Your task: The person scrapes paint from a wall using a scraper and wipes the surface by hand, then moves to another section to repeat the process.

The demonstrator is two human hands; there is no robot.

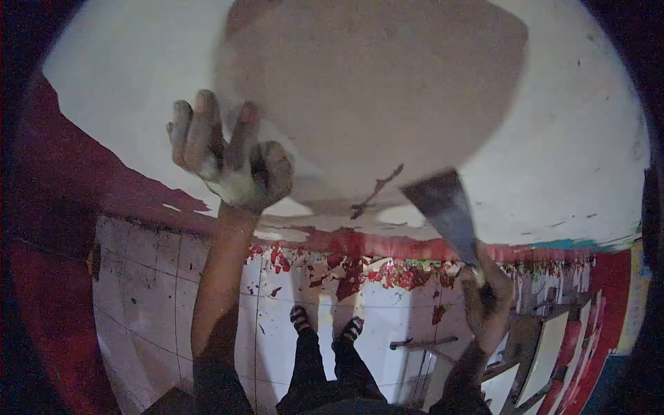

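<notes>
My right hand (490, 290) is wrapped round the handle of a paint scraper (446, 207), whose wide flat blade points up and to the left, its edge close to the wall. The white wall (567, 145) ahead has a strip of dark red paint (377, 190) just left of the blade. My left hand (232, 155) is raised in front of the wall, slightly blurred, with loosely curled fingers apart and nothing in them. White dust marks its palm.
Red paint (138, 176) covers the wall at left and along its foot. Red and pale paint flakes (394, 273) litter the tiled floor (152, 270) below, beyond my sandalled feet (299, 318). Panels or furniture (543, 353) stand at lower right. A large shadow falls on the wall.
</notes>
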